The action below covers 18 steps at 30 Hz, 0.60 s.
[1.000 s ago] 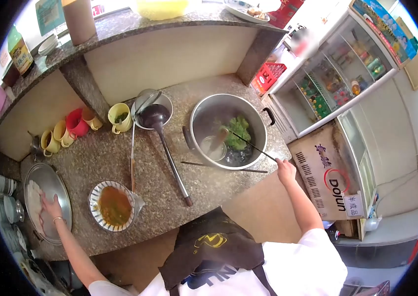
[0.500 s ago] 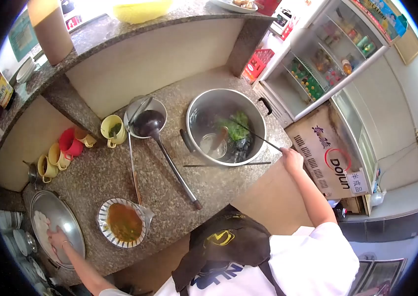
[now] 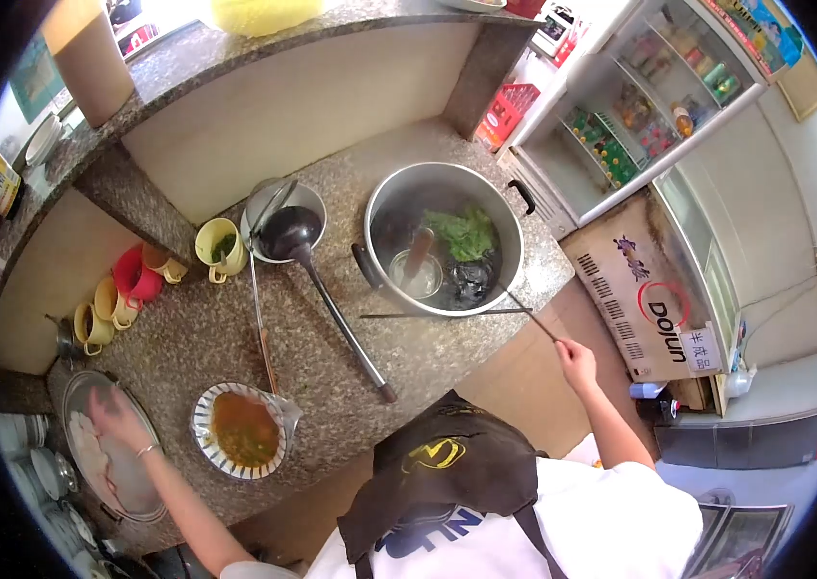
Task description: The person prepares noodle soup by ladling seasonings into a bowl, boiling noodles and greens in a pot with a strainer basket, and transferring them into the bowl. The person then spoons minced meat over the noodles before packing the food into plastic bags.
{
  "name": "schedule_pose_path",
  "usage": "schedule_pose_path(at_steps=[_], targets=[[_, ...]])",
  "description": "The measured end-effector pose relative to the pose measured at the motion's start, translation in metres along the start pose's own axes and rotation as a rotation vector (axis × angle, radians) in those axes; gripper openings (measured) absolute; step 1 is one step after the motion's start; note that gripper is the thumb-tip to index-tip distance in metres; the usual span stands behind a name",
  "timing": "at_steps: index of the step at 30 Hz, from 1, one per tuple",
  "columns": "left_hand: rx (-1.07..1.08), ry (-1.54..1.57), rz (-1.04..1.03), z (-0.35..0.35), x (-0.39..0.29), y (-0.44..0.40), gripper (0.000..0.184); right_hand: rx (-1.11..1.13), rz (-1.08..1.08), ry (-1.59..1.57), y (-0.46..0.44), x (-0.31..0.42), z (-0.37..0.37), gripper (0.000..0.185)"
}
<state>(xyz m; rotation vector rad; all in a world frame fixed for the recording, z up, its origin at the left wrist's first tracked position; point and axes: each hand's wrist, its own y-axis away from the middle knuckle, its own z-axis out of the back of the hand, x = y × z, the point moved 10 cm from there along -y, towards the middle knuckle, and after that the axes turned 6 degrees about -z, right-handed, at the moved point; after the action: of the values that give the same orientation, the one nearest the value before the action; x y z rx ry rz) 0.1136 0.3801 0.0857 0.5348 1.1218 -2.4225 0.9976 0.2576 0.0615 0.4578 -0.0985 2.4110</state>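
My right hand grips a long dark chopstick that slants down over the near right rim of the large metal pot. In the pot are green leaves, dark glossy stuff and a round strainer with a wooden handle. My left hand, blurred by motion, is above the round metal tray, its fingers apart. Pale, soft-looking food lies on that tray; its kind is unclear. To the tray's right stands a striped bowl of reddish-brown soup.
A dark ladle rests across a white bowl. Another dark stick lies by the pot. Yellow and red mugs line the left wall. Beyond the counter are a glass-door fridge and a chest freezer.
My right hand has moved down and toward me, drawing the chopstick back toward the pot's near rim. My left hand has lifted off the pale food and moved slightly up. The leaves have shifted.
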Motion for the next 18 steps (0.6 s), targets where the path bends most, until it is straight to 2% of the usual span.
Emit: schedule_pose_path(at_steps=[1, 2, 3, 4, 5, 6, 7, 8, 9, 10, 11, 12, 14, 16, 17, 18], targets=[[0.051, 0.187, 0.029, -0.026, -0.040, 0.007, 0.040, -0.001, 0.001, -0.008, -0.002, 0.009, -0.005, 0.021], [0.134, 0.281, -0.037, -0.048, -0.097, 0.016, 0.041, 0.040, 0.028, -0.015, -0.010, 0.025, -0.014, 0.022], [0.281, 0.366, 0.064, -0.070, -0.155, 0.026, 0.040, 0.078, 0.055, -0.021, -0.017, 0.040, -0.022, 0.022], [0.311, 0.528, -0.078, -0.100, -0.203, 0.040, 0.040, 0.071, 0.056, -0.029, -0.025, 0.047, -0.025, 0.022], [0.496, 0.647, -0.071, -0.116, -0.271, 0.055, 0.044, 0.102, 0.162, 0.044, -0.030, 0.062, -0.034, 0.022], [0.669, 0.824, 0.029, -0.152, -0.310, 0.083, 0.052, 0.133, 0.269, 0.115, -0.031, 0.074, -0.042, 0.022], [0.766, 1.025, -0.091, -0.181, -0.357, 0.107, 0.064, 0.129, 0.271, 0.105, -0.033, 0.074, -0.044, 0.022], [0.905, 0.930, -0.152, -0.215, -0.384, 0.136, 0.079, 0.131, 0.305, 0.115, -0.035, 0.076, -0.046, 0.021], [1.064, 0.914, -0.107, -0.243, -0.414, 0.165, 0.093, 0.132, 0.340, 0.126, -0.038, 0.078, -0.048, 0.020], [1.278, 0.887, 0.010, -0.253, -0.444, 0.190, 0.098, 0.129, 0.346, 0.116, -0.041, 0.079, -0.047, 0.020], [1.227, 1.008, -0.089, -0.286, -0.461, 0.213, 0.099, 0.147, 0.352, 0.107, -0.040, 0.078, -0.046, 0.019], [1.152, 0.954, -0.350, -0.318, -0.474, 0.234, 0.098, 0.167, 0.358, 0.097, -0.041, 0.073, -0.046, 0.019], [1.337, 0.920, -0.148, -0.334, -0.491, 0.260, 0.084, 0.159, 0.445, 0.039, -0.045, 0.060, -0.053, 0.020], [1.245, 0.794, -0.116, -0.354, -0.487, 0.267, 0.058, 0.175, 0.485, 0.025, -0.051, 0.046, -0.061, 0.019], [1.197, 0.766, -0.169, -0.338, -0.497, 0.264, 0.033, 0.196, 0.459, 0.016, -0.055, 0.037, -0.058, 0.019], [1.205, 0.740, -0.159, -0.330, -0.500, 0.272, 0.033, 0.220, 0.458, 0.004, -0.056, 0.028, -0.052, 0.019]])
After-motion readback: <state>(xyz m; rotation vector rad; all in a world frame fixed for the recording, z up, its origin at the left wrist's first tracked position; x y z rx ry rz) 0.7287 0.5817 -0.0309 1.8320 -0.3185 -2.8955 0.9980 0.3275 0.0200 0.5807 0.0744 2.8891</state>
